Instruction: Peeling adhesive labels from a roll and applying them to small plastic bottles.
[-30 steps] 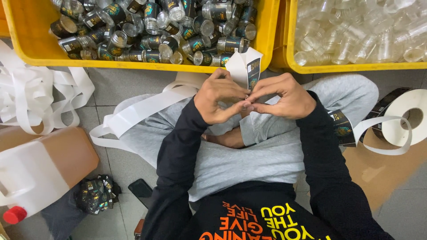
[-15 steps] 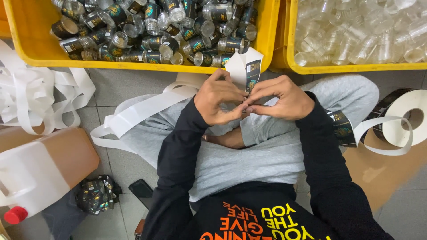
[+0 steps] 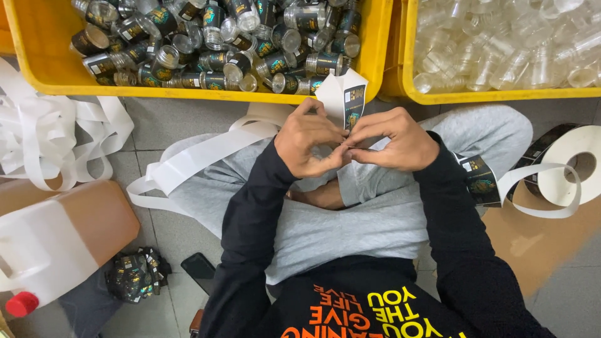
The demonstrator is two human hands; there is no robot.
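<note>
At frame centre, left hand (image 3: 308, 143) and right hand (image 3: 394, 139) pinch a label strip (image 3: 346, 103) between narrowed fingertips. Label roll (image 3: 566, 164) lies at right. Beyond, 2 yellow bins (image 3: 375, 59): labelled jars (image 3: 213, 44) upper left, clear jars (image 3: 507, 44) upper right.

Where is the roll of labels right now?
In the head view the roll of labels lies on the floor at the far right, beside the person's right knee and just below the yellow bin of clear bottles, its strip trailing toward the right hand.

Black long sleeves, orange-yellow chest lettering, seemingly grey trousers
</note>
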